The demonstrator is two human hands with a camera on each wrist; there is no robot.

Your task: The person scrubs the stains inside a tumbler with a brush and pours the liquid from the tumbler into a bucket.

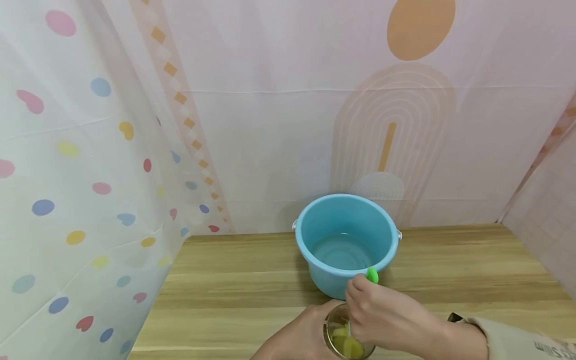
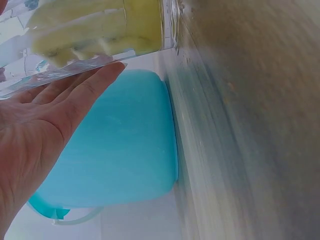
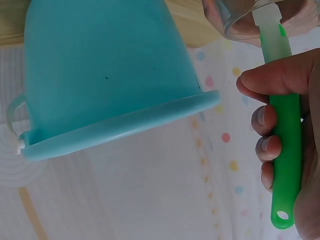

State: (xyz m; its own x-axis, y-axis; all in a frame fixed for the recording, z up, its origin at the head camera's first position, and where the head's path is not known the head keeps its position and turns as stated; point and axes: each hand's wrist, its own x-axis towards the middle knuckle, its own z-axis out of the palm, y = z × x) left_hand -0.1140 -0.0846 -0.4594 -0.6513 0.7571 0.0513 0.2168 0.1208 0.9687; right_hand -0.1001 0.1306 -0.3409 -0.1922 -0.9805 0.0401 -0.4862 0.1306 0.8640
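Observation:
My left hand [image 1: 299, 334] holds a clear drinking glass [image 2: 15, 72] just in front of the blue bucket. Straight fingers lie along the glass's side in the left wrist view. My right hand [image 1: 387, 316] grips the green handle [image 3: 286, 150] of a cup brush, fingers curled round it and thumb lying along it. The brush's pale neck [image 3: 269, 20] enters the glass's mouth, and its yellow sponge head [image 1: 348, 345] is inside the glass. From above, the right hand covers part of the glass and most of the handle.
The light-blue bucket [image 1: 321, 277] stands on the wood-grain table [image 1: 225, 285], with clear water [image 1: 342, 252] at its bottom. A patterned curtain [image 1: 270, 150] hangs behind the table, and a dotted one [image 1: 90, 240] hangs at the left.

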